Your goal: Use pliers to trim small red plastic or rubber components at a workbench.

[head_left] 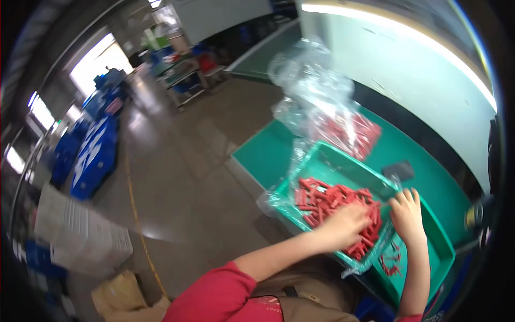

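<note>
Your green tabletop (429,155) fills the right half of the frame, running from the upper middle down toward the lower right, with grey floor (182,177) to its left. On it, right of centre, sits a green plastic tray (332,161) lined with clear film, and in the tray lies a heap of small red pieces (322,198). Just above the tray, a crumpled clear plastic bag (316,96) rises toward the top middle, holding more red pieces (357,134) in its lower part. A small dark flat thing (398,170) lies on the tabletop right of the tray. Your left hand (346,225) is pressed down into the heap, its fingers buried among the red pieces, so you cannot tell how far they are closed. Your right hand (407,214) rests at the heap's right edge, fingers (410,197) slightly apart and pointing up the frame, gripping nothing visible.
</note>
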Available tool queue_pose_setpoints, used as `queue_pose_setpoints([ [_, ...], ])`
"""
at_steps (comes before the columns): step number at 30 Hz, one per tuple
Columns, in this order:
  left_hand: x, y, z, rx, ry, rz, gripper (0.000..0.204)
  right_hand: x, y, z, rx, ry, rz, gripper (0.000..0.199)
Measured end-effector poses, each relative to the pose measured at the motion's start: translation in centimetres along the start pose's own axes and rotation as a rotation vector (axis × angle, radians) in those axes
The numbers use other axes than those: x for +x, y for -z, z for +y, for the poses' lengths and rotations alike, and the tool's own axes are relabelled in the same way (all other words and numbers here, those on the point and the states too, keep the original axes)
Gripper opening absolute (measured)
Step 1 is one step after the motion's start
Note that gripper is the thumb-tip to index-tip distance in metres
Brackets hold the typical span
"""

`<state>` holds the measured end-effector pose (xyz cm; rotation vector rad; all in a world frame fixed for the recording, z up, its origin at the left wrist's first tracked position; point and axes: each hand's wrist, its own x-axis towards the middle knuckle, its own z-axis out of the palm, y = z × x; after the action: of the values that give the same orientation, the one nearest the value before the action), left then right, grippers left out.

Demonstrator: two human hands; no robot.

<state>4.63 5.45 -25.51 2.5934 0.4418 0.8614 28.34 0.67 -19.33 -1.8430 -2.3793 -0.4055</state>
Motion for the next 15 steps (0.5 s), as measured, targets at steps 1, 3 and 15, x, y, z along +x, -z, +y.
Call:
queue_pose_setpoints([
  [1,1.0,0.5,1.3,-0.079,0.001,-0.227,0.052,-0.2,-0.6,0.2,0.032,-0.003,-0.068,0.028],
  [3,0.3,-1.9,2.1,-0.127,-0.052,-0.237,0.055,0.7,-0.3,-0.5,0.059,0.005,-0.043,0.025],
  [15,-1.2,1.4,-0.8,-0.049,-0.044,-0.252,0.034,-0.4,5.2,2.3,0.151,-0.119,0.109,0.011],
])
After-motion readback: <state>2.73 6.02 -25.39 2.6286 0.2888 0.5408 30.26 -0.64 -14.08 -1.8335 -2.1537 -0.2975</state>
